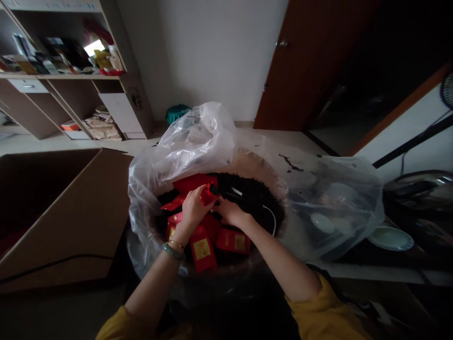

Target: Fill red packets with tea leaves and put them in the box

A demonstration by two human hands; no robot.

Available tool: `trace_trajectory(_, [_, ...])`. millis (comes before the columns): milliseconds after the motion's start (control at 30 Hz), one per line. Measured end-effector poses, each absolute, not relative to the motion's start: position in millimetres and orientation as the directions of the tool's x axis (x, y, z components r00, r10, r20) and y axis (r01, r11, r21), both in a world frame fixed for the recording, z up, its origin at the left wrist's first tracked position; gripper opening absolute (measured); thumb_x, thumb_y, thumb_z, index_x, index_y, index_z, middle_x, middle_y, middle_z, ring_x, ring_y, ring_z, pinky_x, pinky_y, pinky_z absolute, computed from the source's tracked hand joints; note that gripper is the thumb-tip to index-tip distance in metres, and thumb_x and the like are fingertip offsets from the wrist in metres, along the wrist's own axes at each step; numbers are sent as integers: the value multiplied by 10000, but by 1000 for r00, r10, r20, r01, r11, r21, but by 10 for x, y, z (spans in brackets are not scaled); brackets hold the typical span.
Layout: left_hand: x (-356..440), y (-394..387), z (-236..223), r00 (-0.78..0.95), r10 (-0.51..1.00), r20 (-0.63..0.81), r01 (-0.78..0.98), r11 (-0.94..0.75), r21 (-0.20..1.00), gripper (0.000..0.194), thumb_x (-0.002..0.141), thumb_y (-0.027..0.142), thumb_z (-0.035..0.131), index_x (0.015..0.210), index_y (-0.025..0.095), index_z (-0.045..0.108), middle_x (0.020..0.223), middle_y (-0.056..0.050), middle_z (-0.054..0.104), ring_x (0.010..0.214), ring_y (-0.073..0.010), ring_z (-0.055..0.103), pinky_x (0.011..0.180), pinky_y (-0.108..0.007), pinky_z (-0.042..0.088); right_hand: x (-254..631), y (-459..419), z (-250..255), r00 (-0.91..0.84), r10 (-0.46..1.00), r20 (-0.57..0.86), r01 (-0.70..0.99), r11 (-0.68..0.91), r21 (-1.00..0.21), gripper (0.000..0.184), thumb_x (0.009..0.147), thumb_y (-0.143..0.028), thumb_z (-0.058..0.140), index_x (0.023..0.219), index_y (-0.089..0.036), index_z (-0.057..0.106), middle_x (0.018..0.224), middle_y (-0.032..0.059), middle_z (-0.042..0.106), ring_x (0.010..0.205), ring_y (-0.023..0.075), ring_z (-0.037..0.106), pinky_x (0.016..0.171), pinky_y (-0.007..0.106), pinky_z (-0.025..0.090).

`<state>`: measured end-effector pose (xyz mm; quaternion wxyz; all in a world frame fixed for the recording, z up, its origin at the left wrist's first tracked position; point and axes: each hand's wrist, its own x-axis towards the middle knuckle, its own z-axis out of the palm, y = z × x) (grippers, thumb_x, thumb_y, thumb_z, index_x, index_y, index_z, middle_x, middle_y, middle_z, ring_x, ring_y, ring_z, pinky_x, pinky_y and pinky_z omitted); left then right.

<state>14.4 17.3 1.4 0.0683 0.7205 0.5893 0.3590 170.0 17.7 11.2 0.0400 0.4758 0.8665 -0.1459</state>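
My left hand (193, 207) grips a small red packet (207, 194) over a round basket lined with a clear plastic bag (198, 137). My right hand (230, 211) meets the same packet from the right, fingers pinched at its edge. Dark loose material (253, 193), like tea leaves, fills the back of the basket. Several red packets with gold labels (201, 250) lie in the front part, below my wrists. A green bangle and a thin gold bracelet sit on my left wrist.
A large open cardboard box (60, 208) stands at the left. A shelf unit (71, 71) with clutter is at the back left, a brown door (304, 66) at the back right. A dark metal pot (421, 193) and a white dish (391, 238) sit at the right.
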Motion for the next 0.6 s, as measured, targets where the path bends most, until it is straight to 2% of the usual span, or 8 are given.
trace_trajectory(100, [142, 177, 9, 52, 895, 443, 798, -304, 520, 509, 685, 236, 720, 1168, 197, 567, 1090, -72, 683, 970, -245, 631, 855, -358, 500, 1831, 283, 135, -522, 845, -118, 827, 468, -310, 270, 675, -80, 653, 915, -199, 687, 1109, 89, 595, 822, 186, 628, 670, 257, 459])
trace_trajectory(167, [140, 177, 6, 55, 893, 447, 797, -309, 519, 507, 682, 226, 716, 1165, 208, 565, 1095, -65, 682, 967, -239, 629, 850, -356, 500, 1946, 368, 171, -490, 872, -19, 794, 437, -424, 203, 669, -65, 633, 825, -181, 691, 953, 62, 640, 809, 173, 623, 686, 247, 451])
trace_trajectory(267, [152, 166, 19, 60, 902, 427, 801, -298, 518, 513, 674, 233, 725, 1162, 216, 565, 1102, -61, 681, 974, -241, 625, 839, -354, 501, 2119, 468, 288, -376, 912, 161, 680, 390, -621, 143, 644, -78, 626, 732, -180, 675, 794, 16, 659, 781, 161, 617, 729, 256, 448])
trace_trajectory(367, [201, 146, 65, 81, 916, 393, 816, -287, 501, 514, 681, 236, 723, 1171, 209, 567, 1126, -65, 675, 993, -246, 615, 856, -356, 492, 2229, 490, 466, -219, 938, 268, 533, 345, -773, 59, 674, -178, 623, 723, -184, 656, 725, -12, 660, 699, 149, 604, 722, 273, 454])
trace_trajectory(500, [324, 127, 148, 130, 932, 337, 845, -282, 454, 499, 706, 245, 702, 1186, 205, 570, 1149, -63, 669, 1005, -258, 605, 854, -361, 487, 2193, 417, 657, -21, 939, 343, 380, 325, -866, 149, 692, -328, 640, 742, -188, 646, 746, -2, 673, 720, 160, 607, 739, 291, 461])
trace_trajectory(600, [414, 129, 186, 143, 943, 300, 863, -267, 429, 483, 718, 267, 687, 1185, 213, 575, 1139, -56, 674, 1000, -265, 607, 829, -357, 491, 2083, 365, 690, 17, 937, 350, 322, 326, -889, 180, 685, -368, 651, 726, -194, 639, 739, 0, 671, 743, 169, 609, 763, 304, 463])
